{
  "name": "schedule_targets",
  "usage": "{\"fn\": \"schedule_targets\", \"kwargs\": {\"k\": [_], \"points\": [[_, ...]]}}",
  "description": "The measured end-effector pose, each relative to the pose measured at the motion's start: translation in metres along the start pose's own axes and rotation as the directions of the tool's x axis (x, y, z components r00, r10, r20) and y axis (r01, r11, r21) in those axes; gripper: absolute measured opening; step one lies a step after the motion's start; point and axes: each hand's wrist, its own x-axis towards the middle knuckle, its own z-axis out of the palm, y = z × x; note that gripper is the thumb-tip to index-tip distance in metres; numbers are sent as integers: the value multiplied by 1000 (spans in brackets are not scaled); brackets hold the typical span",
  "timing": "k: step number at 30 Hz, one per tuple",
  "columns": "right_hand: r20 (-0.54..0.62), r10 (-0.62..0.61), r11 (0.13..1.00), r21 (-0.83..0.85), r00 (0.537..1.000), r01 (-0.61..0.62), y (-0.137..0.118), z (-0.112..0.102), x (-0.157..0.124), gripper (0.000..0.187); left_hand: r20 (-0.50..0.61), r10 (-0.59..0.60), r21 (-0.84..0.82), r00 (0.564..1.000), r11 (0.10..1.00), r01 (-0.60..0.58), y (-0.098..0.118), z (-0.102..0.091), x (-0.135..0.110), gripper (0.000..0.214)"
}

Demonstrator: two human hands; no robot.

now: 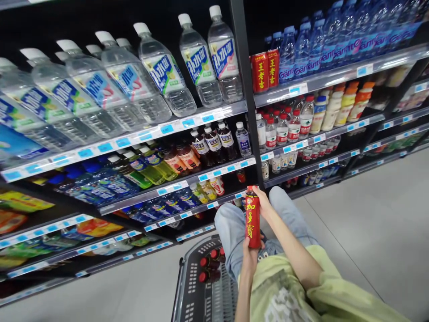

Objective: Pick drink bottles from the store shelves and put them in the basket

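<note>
A red-labelled drink bottle (253, 219) with yellow characters and a red cap is held upright over my lap, its label facing me. My left hand (250, 256) is closed around its base. Up at the neck, the fingers of my right hand (263, 203) are wrapped at the cap; some fingers of both hands are hidden behind the bottle. Beside my left leg, several dark bottles with red caps (203, 277) lie in a grey and black shopping cart or basket (189, 279).
Ahead stand shelves of drinks: large clear bottles (164, 74) at upper left, blue water bottles (303, 51) and red cans (259, 73) at upper right. A shelf post (250, 89) divides the bays. Pale floor (378, 214) stretches to the right.
</note>
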Motion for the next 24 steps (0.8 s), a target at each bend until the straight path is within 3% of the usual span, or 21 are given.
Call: {"fn": "schedule_targets", "kwargs": {"k": [8, 15, 24], "points": [[5, -22, 997, -72, 1000, 22, -2, -9, 5, 55, -8, 81, 23, 997, 997, -80, -12, -2, 6, 75], [-3, -58, 996, -66, 998, 58, 1, -10, 6, 56, -16, 73, 53, 997, 996, -72, -15, -2, 6, 76], [-3, -3, 997, -72, 1000, 3, -4, -9, 4, 59, 37, 117, 48, 992, 992, -119, -15, -2, 8, 74]]}}
